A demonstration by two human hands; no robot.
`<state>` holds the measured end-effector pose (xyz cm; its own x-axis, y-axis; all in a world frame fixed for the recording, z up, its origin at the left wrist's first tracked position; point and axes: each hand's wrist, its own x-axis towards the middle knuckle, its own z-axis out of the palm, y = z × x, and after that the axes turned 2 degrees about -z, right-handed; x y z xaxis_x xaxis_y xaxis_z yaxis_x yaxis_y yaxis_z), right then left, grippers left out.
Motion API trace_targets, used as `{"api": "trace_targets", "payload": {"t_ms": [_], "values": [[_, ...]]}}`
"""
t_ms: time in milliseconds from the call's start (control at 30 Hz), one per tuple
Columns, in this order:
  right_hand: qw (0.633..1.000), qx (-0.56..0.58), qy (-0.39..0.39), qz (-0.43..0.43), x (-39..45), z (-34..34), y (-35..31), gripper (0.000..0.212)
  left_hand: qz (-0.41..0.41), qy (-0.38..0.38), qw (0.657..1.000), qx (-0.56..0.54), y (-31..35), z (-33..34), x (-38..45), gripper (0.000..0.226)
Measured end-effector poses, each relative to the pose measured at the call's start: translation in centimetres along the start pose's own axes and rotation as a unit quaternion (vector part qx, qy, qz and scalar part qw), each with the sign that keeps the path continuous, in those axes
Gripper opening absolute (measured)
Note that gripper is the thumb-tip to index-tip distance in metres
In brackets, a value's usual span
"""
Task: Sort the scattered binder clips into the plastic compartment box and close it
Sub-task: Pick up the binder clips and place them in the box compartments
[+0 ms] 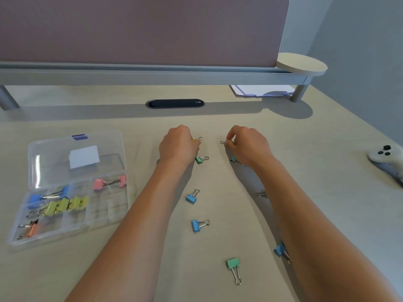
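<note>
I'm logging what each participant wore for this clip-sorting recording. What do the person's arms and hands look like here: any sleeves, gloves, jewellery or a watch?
Both forearms are bare up to the frame edge: no sleeves show. The left hand and right hand wear no gloves, and no rings, watch or bracelet can be seen.

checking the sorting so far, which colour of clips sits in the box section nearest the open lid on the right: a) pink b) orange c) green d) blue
a, the plastic box holds two pink clips in the right section just below the open lid, while the blue clips lie in the section to their left.
</note>
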<state>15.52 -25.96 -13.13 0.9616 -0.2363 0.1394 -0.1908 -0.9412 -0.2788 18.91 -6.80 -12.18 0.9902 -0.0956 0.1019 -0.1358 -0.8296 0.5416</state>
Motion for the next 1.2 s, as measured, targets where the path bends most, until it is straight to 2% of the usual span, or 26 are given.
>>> {"api": "trace_targets", "payload": {"t_ms": [67, 167, 300, 400, 467, 567, 667, 800, 867, 967, 1100, 1200], "values": [[1.0, -0.01, -0.021, 0.0, -0.2, -0.3, -0.1, 0.019, -0.01, 0.001, 0.998, -0.057, 0.6, -0.8, -0.6, 0.033], [0.998, -0.033, -0.047, -0.013, -0.7, -0.6, -0.6, 0.026, -0.01, 0.029, 0.991, -0.127, 2.1, -3.0, -1.9, 0.033], [0.997, 0.032, -0.065, -0.011, -1.1, -1.6, -1.1, 0.033, -0.016, 0.039, 0.977, -0.211, 2.9, -5.4, -5.3, 0.033], [0.989, 0.121, -0.085, -0.028, -3.3, -3.6, -2.9, 0.051, -0.055, 0.025, 0.968, -0.243, 2.0, -6.9, -9.6, 0.045], [0.979, 0.164, -0.107, -0.047, -5.8, -5.0, -4.9, 0.058, -0.098, 0.012, 0.951, -0.292, 0.8, -7.7, -12.6, 0.041], [0.969, 0.176, -0.158, -0.065, -9.9, -5.8, -8.0, 0.047, -0.162, 0.001, 0.923, -0.349, -2.1, -8.5, -17.1, 0.037], [0.962, 0.156, -0.194, -0.107, -14.7, -5.8, -11.3, 0.043, -0.152, 0.026, 0.937, -0.313, -5.6, -9.8, -21.7, 0.037], [0.954, 0.121, -0.221, -0.16, -21.3, -4.0, -16.0, 0.037, -0.128, 0.119, 0.966, -0.19, -11.2, -12.5, -25.7, 0.031], [0.958, 0.078, -0.214, -0.175, -23.5, -2.5, -18.3, 0.033, -0.141, 0.157, 0.971, -0.11, -14.0, -13.1, -25.8, 0.031], [0.965, 0.026, -0.171, -0.199, -25.0, 0.0, -21.3, 0.032, -0.131, 0.16, 0.978, -0.014, -16.8, -13.0, -25.4, 0.038], [0.964, 0.022, -0.092, -0.25, -25.5, 2.0, -22.7, 0.023, -0.061, 0.144, 0.988, -0.011, -18.1, -13.0, -25.3, 0.024], [0.956, 0.117, -0.053, -0.262, -25.5, 2.7, -22.0, 0.023, -0.01, 0.11, 0.992, -0.06, -18.8, -12.9, -25.1, 0.022]]}}
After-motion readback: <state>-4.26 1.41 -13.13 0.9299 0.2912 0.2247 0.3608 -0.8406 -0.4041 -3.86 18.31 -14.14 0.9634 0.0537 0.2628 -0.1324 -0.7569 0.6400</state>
